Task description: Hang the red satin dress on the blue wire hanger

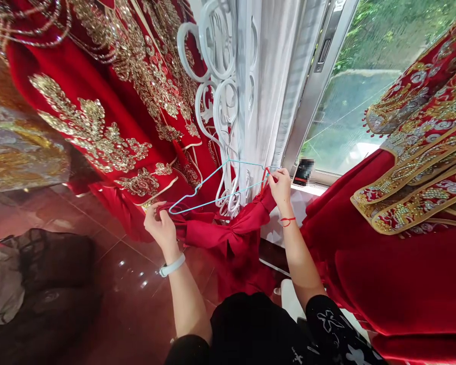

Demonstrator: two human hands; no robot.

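The left hand (161,228) has its fingers closed on a red satin sash (201,228) at one end of a blue wire hanger (213,173), while the right hand's (280,190) fingers seem pinched on the hanger's other end.

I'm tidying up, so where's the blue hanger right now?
In the head view, the blue hanger spans the centre between the left hand and right hand, hooked just below the white ring hanger.

Left hand (161,228) gathering red fabric (228,228), right hand (280,190) pinching blue wire hanger (209,175), gold-embroidered red gown (95,126) hanging nearby
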